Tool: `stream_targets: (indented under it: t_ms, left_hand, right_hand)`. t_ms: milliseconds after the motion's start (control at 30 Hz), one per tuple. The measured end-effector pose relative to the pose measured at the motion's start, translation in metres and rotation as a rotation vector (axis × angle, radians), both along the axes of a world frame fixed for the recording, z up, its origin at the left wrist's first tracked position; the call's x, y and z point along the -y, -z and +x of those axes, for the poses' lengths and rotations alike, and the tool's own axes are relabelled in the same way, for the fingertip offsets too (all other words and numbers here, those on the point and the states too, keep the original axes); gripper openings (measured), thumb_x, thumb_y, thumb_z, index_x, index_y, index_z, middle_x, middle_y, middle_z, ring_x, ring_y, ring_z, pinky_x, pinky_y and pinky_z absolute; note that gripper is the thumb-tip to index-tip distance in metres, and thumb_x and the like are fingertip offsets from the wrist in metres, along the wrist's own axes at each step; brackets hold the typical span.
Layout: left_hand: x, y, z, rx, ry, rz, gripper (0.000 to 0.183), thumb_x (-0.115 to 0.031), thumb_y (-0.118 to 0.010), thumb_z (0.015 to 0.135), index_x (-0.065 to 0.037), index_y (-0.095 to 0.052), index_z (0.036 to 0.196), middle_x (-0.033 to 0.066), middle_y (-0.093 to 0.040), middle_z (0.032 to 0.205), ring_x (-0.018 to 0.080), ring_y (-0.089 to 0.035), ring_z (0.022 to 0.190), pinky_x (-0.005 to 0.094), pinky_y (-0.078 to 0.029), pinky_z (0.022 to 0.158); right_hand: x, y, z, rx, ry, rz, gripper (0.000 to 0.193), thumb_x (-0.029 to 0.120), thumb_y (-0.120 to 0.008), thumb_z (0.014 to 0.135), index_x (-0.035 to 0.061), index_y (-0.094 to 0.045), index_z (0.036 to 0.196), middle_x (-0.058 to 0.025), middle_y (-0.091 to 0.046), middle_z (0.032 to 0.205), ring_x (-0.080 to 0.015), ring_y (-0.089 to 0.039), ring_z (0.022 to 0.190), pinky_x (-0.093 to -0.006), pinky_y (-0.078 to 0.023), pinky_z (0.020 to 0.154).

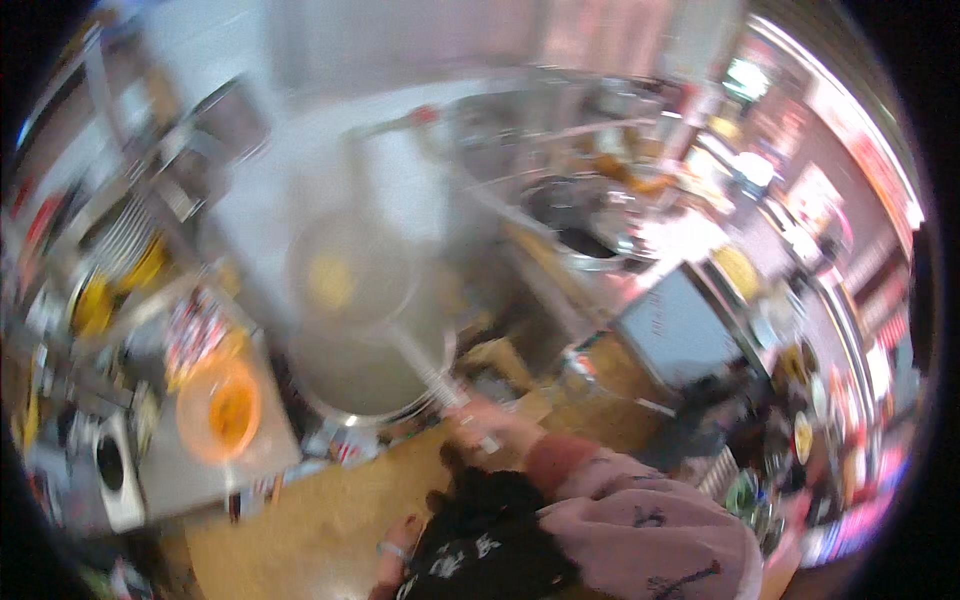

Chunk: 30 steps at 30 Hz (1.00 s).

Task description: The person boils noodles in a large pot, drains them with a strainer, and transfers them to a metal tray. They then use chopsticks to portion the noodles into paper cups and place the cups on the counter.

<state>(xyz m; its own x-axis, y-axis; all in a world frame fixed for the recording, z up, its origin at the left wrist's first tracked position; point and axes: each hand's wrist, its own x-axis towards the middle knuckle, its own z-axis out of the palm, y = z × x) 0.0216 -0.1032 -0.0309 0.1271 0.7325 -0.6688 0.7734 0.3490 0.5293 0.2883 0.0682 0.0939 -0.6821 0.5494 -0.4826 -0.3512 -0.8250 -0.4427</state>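
Observation:
My right hand [487,428] is closed round the handle of a round long-handled strainer [385,262], its arm in a pink sleeve. The strainer is raised over a large steam-filled pot [370,375], and a small yellow mass [330,283] sits in it; blur hides what it is. Low in the picture, beside my black apron [480,545], my left hand [402,532] is over the wooden surface, with a pale band at the wrist. Its fingers are too blurred to read, and I see nothing in it.
At left, an orange bowl [190,425] with orange contents stands on a metal counter [180,480]. Dark pots [590,240] are on the far right counter, with a grey-blue box [677,325] nearer. A wooden surface [310,520] runs in front of me. Steam blurs the back.

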Motion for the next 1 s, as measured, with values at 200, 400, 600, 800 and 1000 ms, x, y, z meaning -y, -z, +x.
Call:
stream_targets:
  t_ms: [200,400,600,800,1000]
  left_hand:
    - [-0.015,-0.022,0.012,0.077,-0.001,-0.025,0.034,-0.031,-0.05,0.08,-0.004,-0.056,0.1,0.0156,-0.059,0.093,0.0247,-0.055,0.092,0.0322,-0.042,0.08]
    - [-0.036,-0.011,0.04,0.136,-0.029,-0.003,0.034,-0.03,-0.05,0.081,-0.004,-0.055,0.102,0.015,-0.058,0.094,0.024,-0.055,0.092,0.0323,-0.042,0.08]
    - [-0.063,-0.014,0.091,0.144,-0.05,-0.012,0.035,-0.03,-0.049,0.082,-0.004,-0.054,0.103,0.0145,-0.058,0.096,0.0233,-0.055,0.093,0.0324,-0.042,0.081]
    - [-0.074,-0.012,0.126,0.145,-0.091,-0.027,0.035,-0.03,-0.048,0.083,-0.004,-0.054,0.105,0.0139,-0.058,0.097,0.0226,-0.055,0.093,0.0325,-0.042,0.081]
    - [-0.05,0.001,0.128,0.184,-0.134,-0.03,0.035,-0.03,-0.047,0.083,-0.004,-0.053,0.107,0.0133,-0.058,0.098,0.022,-0.054,0.094,0.0327,-0.042,0.081]
  right_hand:
    - [0.025,0.072,-0.01,0.255,-0.027,0.242,0.013,0.019,-0.053,0.076,0.0105,-0.043,0.073,-0.0002,-0.042,0.052,-0.0097,-0.04,0.037,-0.0252,-0.032,0.033]
    - [0.016,0.038,0.023,0.076,-0.052,0.333,0.014,0.016,-0.052,0.077,0.0102,-0.04,0.08,0.0011,-0.039,0.051,-0.009,-0.037,0.035,-0.0253,-0.031,0.032]
    - [0.016,0.088,0.047,0.141,-0.078,0.318,0.011,0.015,-0.051,0.076,0.0095,-0.043,0.08,0.0004,-0.038,0.046,-0.0092,-0.037,0.035,-0.025,-0.028,0.03]
    - [0.017,0.119,0.071,0.158,-0.209,0.257,0.008,0.016,-0.05,0.074,0.0102,-0.044,0.073,0.0018,-0.038,0.05,-0.0084,-0.036,0.036,-0.0238,-0.029,0.034]
    - [0.013,0.124,0.078,-0.006,-0.283,0.505,0.013,0.02,-0.047,0.08,0.0099,-0.046,0.072,0.002,-0.044,0.055,-0.0073,-0.039,0.042,-0.0223,-0.031,0.038]
